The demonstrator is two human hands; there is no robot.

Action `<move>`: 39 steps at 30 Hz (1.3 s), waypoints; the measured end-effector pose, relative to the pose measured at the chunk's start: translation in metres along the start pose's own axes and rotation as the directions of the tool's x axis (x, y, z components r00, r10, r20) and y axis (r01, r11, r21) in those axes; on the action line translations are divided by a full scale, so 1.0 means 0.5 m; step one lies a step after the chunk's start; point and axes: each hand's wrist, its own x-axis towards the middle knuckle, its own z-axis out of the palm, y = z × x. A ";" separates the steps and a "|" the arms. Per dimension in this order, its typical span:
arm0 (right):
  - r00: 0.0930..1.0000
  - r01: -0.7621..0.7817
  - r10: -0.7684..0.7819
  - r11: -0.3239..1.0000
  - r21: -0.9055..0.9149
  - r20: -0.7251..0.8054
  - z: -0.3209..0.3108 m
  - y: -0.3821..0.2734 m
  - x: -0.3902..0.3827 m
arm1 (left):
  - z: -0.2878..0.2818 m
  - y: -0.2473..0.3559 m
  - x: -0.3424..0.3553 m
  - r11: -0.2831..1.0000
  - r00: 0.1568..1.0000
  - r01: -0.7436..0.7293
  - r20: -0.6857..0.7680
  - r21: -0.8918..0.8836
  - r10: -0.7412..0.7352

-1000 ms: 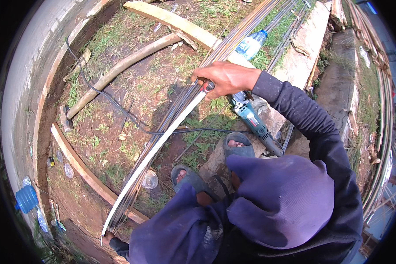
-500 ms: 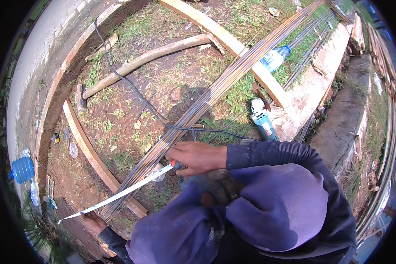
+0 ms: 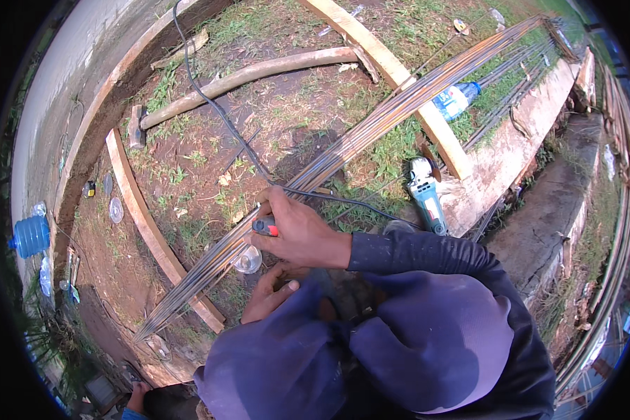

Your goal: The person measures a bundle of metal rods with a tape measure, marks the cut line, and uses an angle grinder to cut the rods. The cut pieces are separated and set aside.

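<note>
head view shows me the right hand [image 3: 297, 232] curled around a red-and-dark tape measure [image 3: 263, 226] over the bundle of thin metal rods [image 3: 343, 150]. closer to the body, i see the left hand [image 3: 267, 297] half open and seemingly empty, near the clear plastic cup [image 3: 248, 262] and purple-clad left knee [image 3: 273, 357]

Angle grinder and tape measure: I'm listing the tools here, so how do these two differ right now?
The angle grinder lies set down; the tape measure is held in the right hand. The angle grinder is teal and silvery; the tape measure is dark and red. The angle grinder is long and larger; the tape measure is compact, partly hidden by the right hand. Both are handheld tools.
</note>
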 end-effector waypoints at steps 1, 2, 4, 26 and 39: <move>0.999 0.031 -0.031 0.999 0.013 0.019 0.018 -0.006 0.017 | 0.004 0.003 0.003 0.993 0.997 0.074 0.016 0.096 -0.075; 0.986 0.165 -0.164 0.984 0.072 -0.009 0.028 -0.025 0.025 | 0.028 -0.011 0.020 0.999 1.000 -0.011 -0.009 0.045 0.011; 0.903 0.429 -0.421 0.888 0.168 -0.083 0.040 -0.061 0.028 | 0.049 -0.004 0.049 0.966 1.000 0.000 0.018 0.258 -0.005; 0.463 -0.792 0.428 0.594 -0.145 -0.776 -0.178 0.366 -0.508 | 0.217 0.083 0.393 0.901 0.954 -0.237 0.263 0.363 0.145; 0.590 -0.601 0.281 0.779 -0.179 -0.757 -0.166 0.190 -0.466 | 0.391 0.024 0.361 0.887 0.926 -0.106 0.280 -0.449 0.252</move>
